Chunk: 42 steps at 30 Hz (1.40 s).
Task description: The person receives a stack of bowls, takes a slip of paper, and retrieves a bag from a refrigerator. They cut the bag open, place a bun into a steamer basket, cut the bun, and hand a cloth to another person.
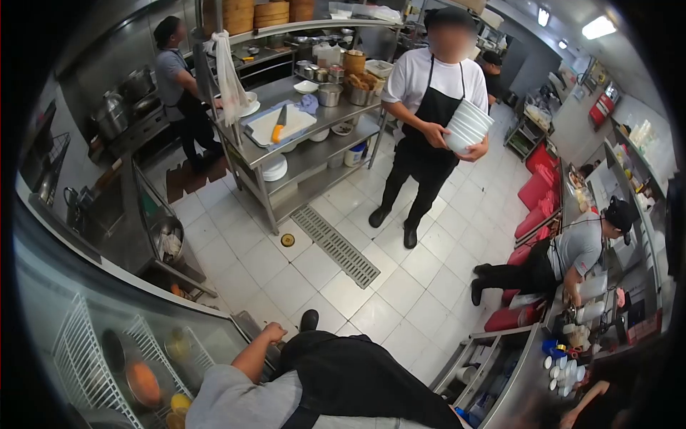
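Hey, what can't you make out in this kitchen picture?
In the head view:
Left hand: too small to tell whether it holds anything.
Right hand: not visible, apparently beyond the lower edge.
Orange item: too blurred to identify.
Lower-right forearm: much of its owner's body is lost in shadow.

Wire racks (77, 347) are white; floor tiles (441, 266), white with darker grout lines; bowls (469, 127), white; knife handle (276, 134), orange; cloth (308, 104), blue. Bins (534, 191) and fire extinguisher (602, 109) are red; steamer baskets (238, 17), tan; nearest apron (350, 375), black.
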{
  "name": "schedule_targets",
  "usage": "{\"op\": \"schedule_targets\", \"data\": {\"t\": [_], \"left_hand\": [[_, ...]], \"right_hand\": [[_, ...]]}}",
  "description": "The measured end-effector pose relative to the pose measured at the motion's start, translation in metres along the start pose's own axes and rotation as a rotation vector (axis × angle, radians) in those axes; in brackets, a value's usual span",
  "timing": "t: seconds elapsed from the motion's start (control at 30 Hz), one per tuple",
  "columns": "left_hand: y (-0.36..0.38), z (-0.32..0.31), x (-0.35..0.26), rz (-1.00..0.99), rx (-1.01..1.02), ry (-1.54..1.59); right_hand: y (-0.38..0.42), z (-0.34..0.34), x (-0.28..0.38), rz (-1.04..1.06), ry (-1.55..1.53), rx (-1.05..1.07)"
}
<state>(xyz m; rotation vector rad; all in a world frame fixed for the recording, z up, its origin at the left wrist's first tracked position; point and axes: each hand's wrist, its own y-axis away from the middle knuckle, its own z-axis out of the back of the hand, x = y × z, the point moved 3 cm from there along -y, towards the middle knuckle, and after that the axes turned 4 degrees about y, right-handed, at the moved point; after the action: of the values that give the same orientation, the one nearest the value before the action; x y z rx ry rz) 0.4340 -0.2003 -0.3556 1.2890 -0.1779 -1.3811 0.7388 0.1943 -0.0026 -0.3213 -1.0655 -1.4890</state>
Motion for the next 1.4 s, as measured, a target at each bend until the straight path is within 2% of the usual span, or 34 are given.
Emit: {"op": "schedule_targets", "data": {"t": [0.27,0.43,0.5,0.53,0.6,0.7,0.87,0.93,1.0,1.07,1.2,1.27,1.4], "left_hand": [[0.015,-0.004,0.015,0.037,0.033,0.042],[0.019,0.010,0.000,0.072,-0.044,0.094],[0.024,0.011,-0.001,0.074,0.005,0.115],[0.025,0.014,-0.002,0.091,-0.005,0.127],[0.020,0.017,-0.008,0.055,0.043,-0.064],[0.022,0.014,-0.021,0.067,-0.075,0.102],[0.016,0.008,-0.026,-0.058,-0.018,-0.114],[-0.013,0.000,0.000,-0.065,0.010,-0.116],[-0.006,-0.003,-0.002,-0.017,0.027,0.009],[0.003,-0.003,-0.003,-0.049,-0.015,-0.048],[0.009,-0.004,0.004,0.052,0.069,0.048],[0.001,-0.003,0.014,-0.004,0.013,0.016],[0.004,0.000,0.011,0.023,-0.026,0.058]], "right_hand": [[-0.009,-0.006,-0.002,0.019,-0.029,0.006],[-0.017,-0.011,-0.005,0.058,-0.043,0.028],[-0.018,-0.014,-0.006,0.068,-0.045,0.052],[-0.018,-0.015,-0.006,0.070,-0.046,0.067],[-0.019,-0.017,-0.006,0.072,-0.042,0.097],[-0.020,-0.019,-0.009,0.061,-0.027,0.146],[-0.020,-0.025,-0.016,0.054,-0.029,0.228],[-0.020,-0.028,-0.023,0.055,-0.033,0.259],[-0.019,-0.032,-0.030,0.053,-0.048,0.278],[-0.019,-0.034,-0.036,0.054,-0.060,0.306],[-0.018,-0.036,-0.040,0.053,-0.065,0.360],[-0.017,-0.036,-0.041,0.063,-0.063,0.397],[-0.019,-0.030,-0.040,0.127,-0.066,0.542]]}}
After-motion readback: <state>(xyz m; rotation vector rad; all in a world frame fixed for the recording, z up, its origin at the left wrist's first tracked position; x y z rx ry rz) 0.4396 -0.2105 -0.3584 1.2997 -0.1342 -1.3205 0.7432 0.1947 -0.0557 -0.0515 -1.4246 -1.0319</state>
